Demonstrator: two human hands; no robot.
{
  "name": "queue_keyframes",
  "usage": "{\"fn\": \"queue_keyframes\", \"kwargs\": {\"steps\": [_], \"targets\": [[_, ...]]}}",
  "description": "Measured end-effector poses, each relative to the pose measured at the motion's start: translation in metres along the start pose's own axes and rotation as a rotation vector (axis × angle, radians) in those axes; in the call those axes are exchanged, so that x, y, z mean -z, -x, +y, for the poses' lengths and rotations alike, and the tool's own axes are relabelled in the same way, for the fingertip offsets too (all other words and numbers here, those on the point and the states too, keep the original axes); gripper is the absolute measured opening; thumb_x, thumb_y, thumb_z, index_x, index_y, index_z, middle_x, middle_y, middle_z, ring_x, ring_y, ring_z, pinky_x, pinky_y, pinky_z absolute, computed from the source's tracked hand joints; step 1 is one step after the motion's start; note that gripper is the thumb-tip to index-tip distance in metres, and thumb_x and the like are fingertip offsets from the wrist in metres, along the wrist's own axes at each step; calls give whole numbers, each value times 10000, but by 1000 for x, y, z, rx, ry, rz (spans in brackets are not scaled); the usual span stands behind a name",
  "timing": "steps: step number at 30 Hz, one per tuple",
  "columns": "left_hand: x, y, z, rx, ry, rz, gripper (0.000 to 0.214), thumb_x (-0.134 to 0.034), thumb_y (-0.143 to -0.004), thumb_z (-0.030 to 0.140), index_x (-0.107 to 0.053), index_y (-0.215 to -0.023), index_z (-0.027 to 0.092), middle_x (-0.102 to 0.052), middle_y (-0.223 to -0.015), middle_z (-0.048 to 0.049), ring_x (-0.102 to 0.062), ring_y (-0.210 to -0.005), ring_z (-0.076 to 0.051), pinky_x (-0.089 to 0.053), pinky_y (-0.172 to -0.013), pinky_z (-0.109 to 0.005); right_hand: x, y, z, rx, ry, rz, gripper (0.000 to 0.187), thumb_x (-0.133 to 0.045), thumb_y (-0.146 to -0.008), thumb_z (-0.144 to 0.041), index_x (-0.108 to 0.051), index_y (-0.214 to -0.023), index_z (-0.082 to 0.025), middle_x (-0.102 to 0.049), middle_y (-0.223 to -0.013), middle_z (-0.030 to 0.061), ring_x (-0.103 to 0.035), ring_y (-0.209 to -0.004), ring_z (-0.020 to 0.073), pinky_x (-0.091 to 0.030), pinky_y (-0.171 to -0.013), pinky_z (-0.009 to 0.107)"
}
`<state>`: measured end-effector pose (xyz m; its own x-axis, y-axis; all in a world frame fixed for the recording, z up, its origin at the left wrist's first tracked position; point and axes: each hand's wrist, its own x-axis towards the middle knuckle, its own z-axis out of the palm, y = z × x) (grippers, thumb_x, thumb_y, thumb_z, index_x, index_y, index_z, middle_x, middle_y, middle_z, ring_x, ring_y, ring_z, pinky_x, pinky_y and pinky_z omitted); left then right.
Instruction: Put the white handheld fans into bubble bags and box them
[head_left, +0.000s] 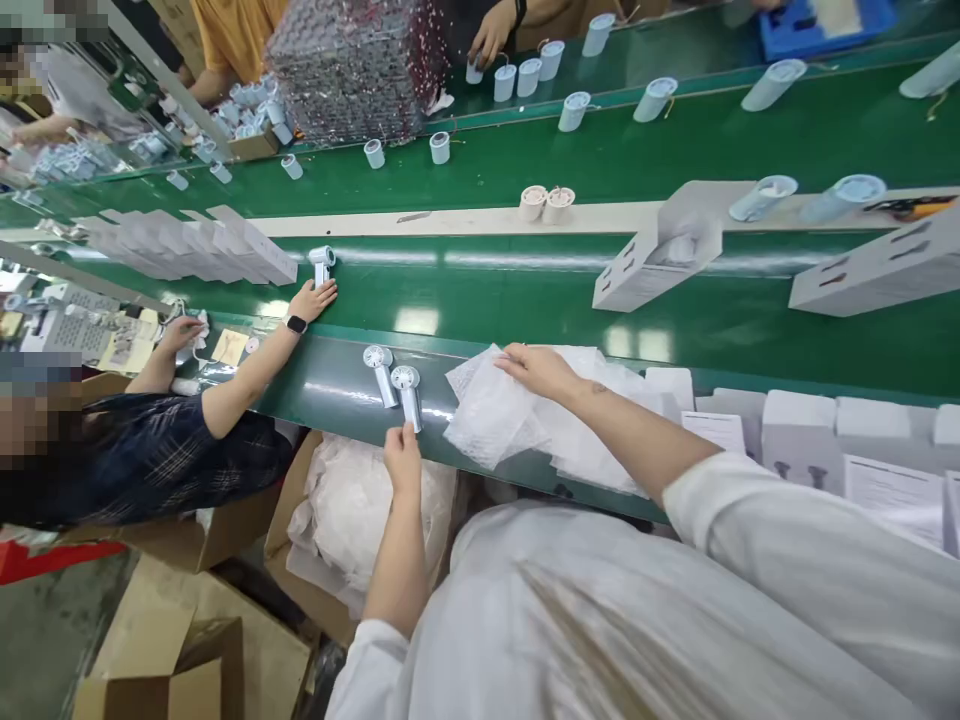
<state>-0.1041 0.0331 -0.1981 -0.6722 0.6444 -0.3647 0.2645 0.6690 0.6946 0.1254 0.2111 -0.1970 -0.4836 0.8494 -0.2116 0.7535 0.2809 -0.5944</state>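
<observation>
Head view: looking down at the person's two hands above a dark green desk [322, 395].
Left hand [403, 462]: partly open, fingertips touching the handle end of a white handheld fan [409, 393], with no closed grip.
Right hand [536, 370]: open and flat on a loose pile of clear bubble-wrap bags [491, 410], gripping nothing.
Neighbouring fan: a second white handheld fan [381, 373] lies just beside the first.
Risk: a careless nudge could roll either loose fan off the desk edge into the open cardboard box [289, 590] below.
Hidden: the right palm and stacked bags conceal anything beneath; whether any bag holds something cannot be told.
</observation>
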Motion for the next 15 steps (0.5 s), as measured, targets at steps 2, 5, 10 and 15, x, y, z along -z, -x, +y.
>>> {"fn": "queue_keyframes", "kwargs": {"steps": [2, 5, 10, 15], "targets": [[-4, -24, 5, -34, -218, 100, 309, -663, -740, 443, -565, -874, 183, -652, -890, -85, -620, -883, -226, -449, -781, -316, 2, -16, 3, 69, 79, -18, 367, -499, -879, -466, -604, -1110, -200, -665, -990, 101, -595, -889, 266, -432, -741, 347], [-11, -41, 10, -24, -360, 52, 286, -683, -723, 366, -580, -907, 173, -649, -991, -133, -615, -982, -282, -441, -821, -352, 6, -21, 1, 132, 42, 152, 486, -582, -836, -389, -545, -1251, -140, -559, -1248, 188, -480, -1158, 350, -378, -948, 486], [-19, -2, 25, -31, 86, -81, 291, -568, -810, 459, -589, -839, 170, -613, -703, -18, -593, -646, -156, -443, -630, -262, -4, 21, -30, -109, -757, -41, 299, -609, -833, -401, -616, -1013, -162, -648, -992, 116, -595, -954, 246, -473, -883, 445], [-28, 41, 47, -134, 501, -652, 460, -605, -781, 565, -617, -1011, 166, -639, -760, -37, -589, -627, -151, -473, -609, -279, -16, 54, -58, -373, -1589, -264, 282, -686, -792, -383, -555, -927, -174, -676, -873, 59, -647, -759, 164, -553, -720, 333]]}}
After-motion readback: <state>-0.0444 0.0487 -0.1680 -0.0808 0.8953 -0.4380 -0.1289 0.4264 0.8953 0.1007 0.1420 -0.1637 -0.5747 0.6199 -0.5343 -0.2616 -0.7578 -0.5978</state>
